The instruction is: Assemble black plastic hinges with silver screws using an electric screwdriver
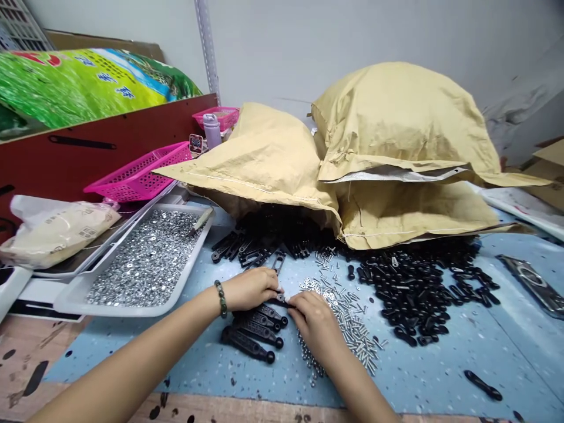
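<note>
The left hand [251,289] and the right hand [312,323] are almost closed, and their fingertips pinch a small black plastic part [282,301] together. Black plastic levers [253,336] lie at 6 o'clock, steel screws [352,323] at 3 o'clock.

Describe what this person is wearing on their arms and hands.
The left hand and right hand wear no gloves, and no sleeves show. A bracelet of dark green beads sits just above the left hand; the right hand has no bracelet.
</note>
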Motion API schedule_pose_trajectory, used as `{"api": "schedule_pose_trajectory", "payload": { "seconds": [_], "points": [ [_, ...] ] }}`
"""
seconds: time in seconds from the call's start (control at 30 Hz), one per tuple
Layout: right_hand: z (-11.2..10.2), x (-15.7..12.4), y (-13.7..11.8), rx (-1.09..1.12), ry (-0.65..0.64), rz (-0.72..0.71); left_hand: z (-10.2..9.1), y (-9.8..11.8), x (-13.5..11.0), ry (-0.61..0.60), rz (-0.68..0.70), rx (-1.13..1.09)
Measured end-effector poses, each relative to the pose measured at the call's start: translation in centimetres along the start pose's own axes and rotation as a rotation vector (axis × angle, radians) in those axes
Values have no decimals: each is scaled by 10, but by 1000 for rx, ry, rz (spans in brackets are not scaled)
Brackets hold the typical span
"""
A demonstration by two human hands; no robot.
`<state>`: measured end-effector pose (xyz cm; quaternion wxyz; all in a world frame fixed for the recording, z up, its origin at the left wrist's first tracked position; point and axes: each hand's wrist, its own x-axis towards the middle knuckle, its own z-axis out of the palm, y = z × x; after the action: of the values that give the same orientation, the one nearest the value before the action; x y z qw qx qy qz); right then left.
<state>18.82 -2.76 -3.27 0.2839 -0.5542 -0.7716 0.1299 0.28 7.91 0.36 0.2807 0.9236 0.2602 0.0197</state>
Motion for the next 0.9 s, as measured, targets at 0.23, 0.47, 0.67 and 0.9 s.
{"api": "schedule_pose_trajectory", "payload": {
  "seconds": [0.23, 0.47, 0.67, 0.9],
  "points": [
    [-47, 3, 50, -176, 139, 387, -7, 26, 23, 74, -24, 46],
    [-43, 22, 70, -279, 18, 393, 26, 55, 120, 256, -182, 179],
    [-43, 49, 87, -345, 27, 467, 35, 48, 144, 286, -235, 233],
    [-47, 20, 78, -272, -59, 364, 33, 41, 107, 189, -82, 169]
  ]
}}
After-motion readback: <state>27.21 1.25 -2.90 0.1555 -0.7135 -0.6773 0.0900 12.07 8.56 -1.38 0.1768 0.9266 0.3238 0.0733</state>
